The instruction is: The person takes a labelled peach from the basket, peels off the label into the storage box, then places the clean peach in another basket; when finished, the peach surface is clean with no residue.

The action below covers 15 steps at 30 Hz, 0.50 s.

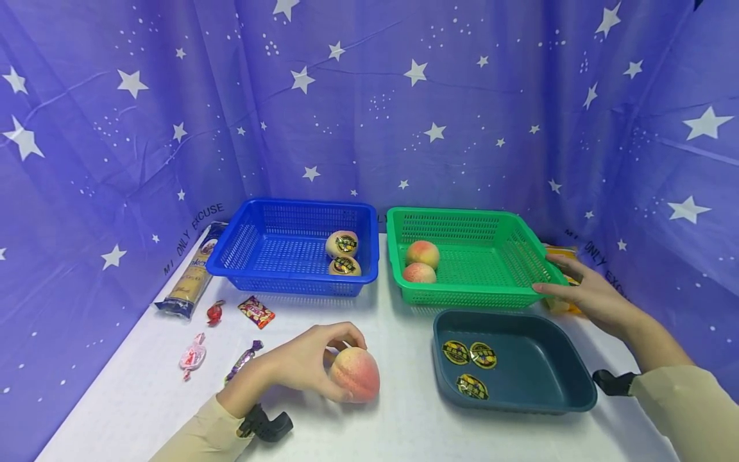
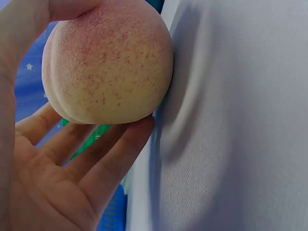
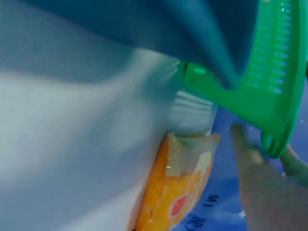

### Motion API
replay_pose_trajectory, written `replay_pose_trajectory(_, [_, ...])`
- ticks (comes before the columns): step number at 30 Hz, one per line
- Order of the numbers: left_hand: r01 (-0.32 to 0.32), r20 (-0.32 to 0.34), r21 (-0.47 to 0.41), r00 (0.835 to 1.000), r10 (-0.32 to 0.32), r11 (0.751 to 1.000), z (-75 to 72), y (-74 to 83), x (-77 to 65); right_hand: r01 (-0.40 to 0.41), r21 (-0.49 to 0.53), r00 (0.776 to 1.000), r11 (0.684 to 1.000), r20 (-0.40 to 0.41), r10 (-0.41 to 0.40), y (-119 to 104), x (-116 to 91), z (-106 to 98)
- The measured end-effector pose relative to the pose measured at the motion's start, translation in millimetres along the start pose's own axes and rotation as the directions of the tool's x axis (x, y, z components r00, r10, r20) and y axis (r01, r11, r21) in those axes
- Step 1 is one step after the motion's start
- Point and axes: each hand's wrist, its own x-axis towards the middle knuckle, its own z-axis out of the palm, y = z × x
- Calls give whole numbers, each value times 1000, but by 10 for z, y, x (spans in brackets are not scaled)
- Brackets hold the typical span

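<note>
My left hand point(image 1: 314, 362) holds a pink and yellow peach point(image 1: 356, 375) between thumb and fingers, low over the white tabletop. Up close in the left wrist view, the same peach point(image 2: 108, 67) rests against the fingertips. At the right end of the green basket point(image 1: 462, 298), my right hand point(image 1: 591, 296) has its thumb and fingers spread around the front corner of the rim. In the right wrist view, that hand point(image 3: 272, 180) is blurred beside the basket corner point(image 3: 269, 115). Two peaches point(image 1: 423, 255) lie at the basket's left side.
A blue basket point(image 1: 288, 282) holds two pale round things with black labels point(image 1: 342, 244). In front stands a dark teal tray point(image 1: 519, 366) with several labels inside. Candies point(image 1: 256, 312) and a noodle packet point(image 1: 190, 282) lie left; an orange packet point(image 1: 562, 305) sits beneath my right hand.
</note>
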Motion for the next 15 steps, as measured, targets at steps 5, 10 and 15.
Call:
replay_pose_trajectory(5, [-27,0,0,1000,27,1000,22,54,26,2,84,999,997,39,-5,77,39,-14])
replay_pose_trajectory(10, [-58,-1,-51,998,58,997,73,153,132,11,54,998,998,66,-15,139,51,-68])
replay_pose_trajectory(15, [-120,-1,-109,993,120,987,111,398,344,37,-36,997,999,70,-35,139,57,-108])
